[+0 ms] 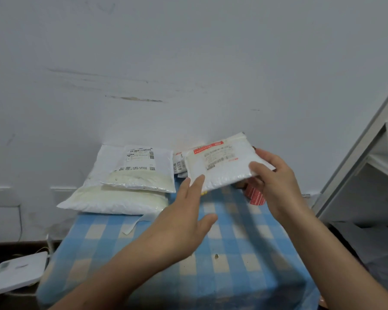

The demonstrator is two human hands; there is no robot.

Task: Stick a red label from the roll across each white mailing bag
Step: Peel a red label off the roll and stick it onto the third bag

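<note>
Now, bag (224,168): lifted above the checked table (233,253), red label (207,147) already across its top.
Right hand (276,182): fingers pinched on the bag's right edge.
Left hand (184,211): fingers spread, tips just under the bag's lower left corner.
Handling: light, padded, floppy, probably slick (best held by two edges).
Roll (257,195): on the table, half hidden under the right hand.

A pale grey-white wall (166,52) fills the view, scuffed with long dark streaks (the heaviest just above centre); a table under a blue-and-cream checked cloth (233,253) stands against it; white shelving (372,171) rises at right; white bathroom scales (18,271) lie on the dark floor (0,247).
</note>
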